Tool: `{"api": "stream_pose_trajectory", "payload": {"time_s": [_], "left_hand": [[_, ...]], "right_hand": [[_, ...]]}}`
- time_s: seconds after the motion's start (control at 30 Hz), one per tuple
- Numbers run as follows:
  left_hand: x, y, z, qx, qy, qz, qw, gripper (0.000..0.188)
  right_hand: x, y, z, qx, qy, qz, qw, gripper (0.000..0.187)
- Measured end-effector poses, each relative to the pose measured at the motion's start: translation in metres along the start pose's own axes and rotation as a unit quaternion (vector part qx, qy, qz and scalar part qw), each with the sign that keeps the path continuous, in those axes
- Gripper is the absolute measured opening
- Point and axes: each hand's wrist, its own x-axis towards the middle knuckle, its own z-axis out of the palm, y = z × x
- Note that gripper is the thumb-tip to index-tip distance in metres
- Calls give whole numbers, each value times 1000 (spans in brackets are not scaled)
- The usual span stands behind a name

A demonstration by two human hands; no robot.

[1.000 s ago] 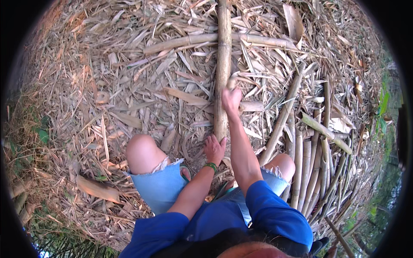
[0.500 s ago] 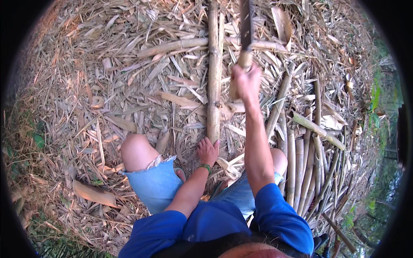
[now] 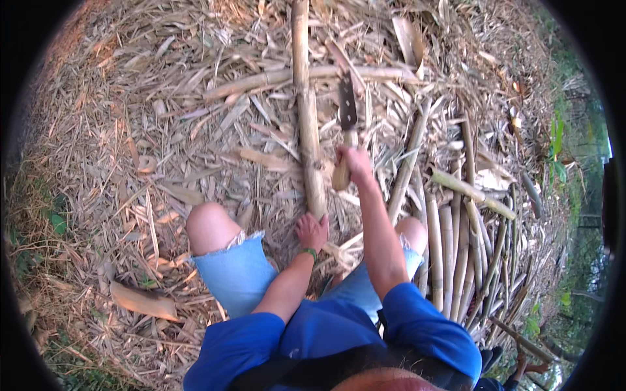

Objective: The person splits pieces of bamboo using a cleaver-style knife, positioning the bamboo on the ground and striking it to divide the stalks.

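Observation:
A long bamboo pole (image 3: pixel 309 124) lies on the ground in front of me, pointing away and crossing over another bamboo length. At its near end, my left hand (image 3: pixel 312 229) is closed over the pole, fingers to one side and thumb to the other. To the right of the pole, my right hand (image 3: pixel 354 163) grips the pale wooden handle of a machete (image 3: pixel 347 107). Its dark blade points away from me, apart from the pole, and its tip is blurred by motion.
Cut bamboo lengths (image 3: pixel 450 247) lie in a pile at my right, a greenish piece (image 3: pixel 473 193) across the top. A crossing bamboo length (image 3: pixel 261 79) lies under the pole. Dry leaves and husks (image 3: pixel 163 130) cover the ground. My bent knees flank my left hand.
My right hand has brought the machete nearer to me and leftward. The pole's far part has shifted left, while my left hand stays at its near end.

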Motion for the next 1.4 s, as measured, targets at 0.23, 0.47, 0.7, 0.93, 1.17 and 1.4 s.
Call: {"api": "stream_pose_trajectory", "payload": {"time_s": [0.23, 0.47, 0.7, 0.93, 1.17, 1.4], "left_hand": [[16, 21, -6, -103, -44, -83, 990, 76], [-33, -9, -11, -258, -3, -133, 957, 77], [-99, -33, -15, -18, 32, -201, 979, 101], [-32, -12, 0, -26, 73, -100, 992, 105], [-25, -25, 5, -32, 63, -88, 994, 98], [-25, -27, 6, -42, 71, -90, 993, 94]], "right_hand": [[-15, 119, -55, -383, 232, 12, 894, 48], [23, 117, -31, -402, 325, -276, 811, 78], [161, 12, -19, -488, 132, -248, 826, 65], [292, -36, -38, -573, 162, -242, 766, 73], [345, -41, -24, -539, 166, -159, 810, 78], [267, 6, 21, -430, 61, -184, 882, 39]]}}
